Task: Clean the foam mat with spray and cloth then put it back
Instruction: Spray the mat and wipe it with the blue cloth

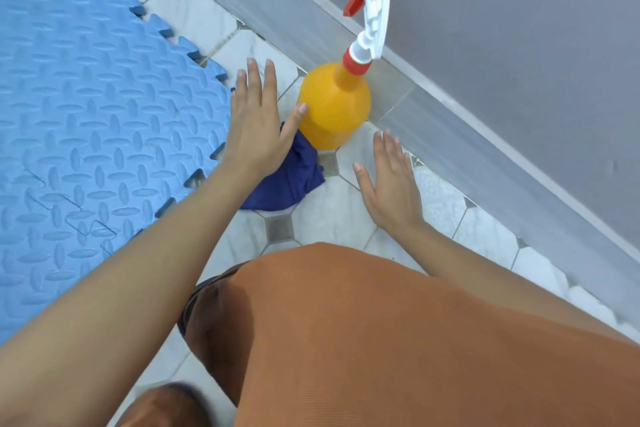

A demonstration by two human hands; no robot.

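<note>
While the blue foam mat is seen flat on the tiled floor, light and bendable by its look and best lifted at its toothed edge, nothing is held by the spread left hand over the cloth or the right hand beside the spray bottle.

Both bare forearms extend forward from the bottom of the view, the left entering from the lower left corner and the right from the lower right. The left hand is spread flat, palm down, fingers straight and slightly fanned, thumb angled out to the right. The right hand is likewise open, palm down, fingers straight and together, thumb splayed to the left. Neither hand grips anything.
</note>
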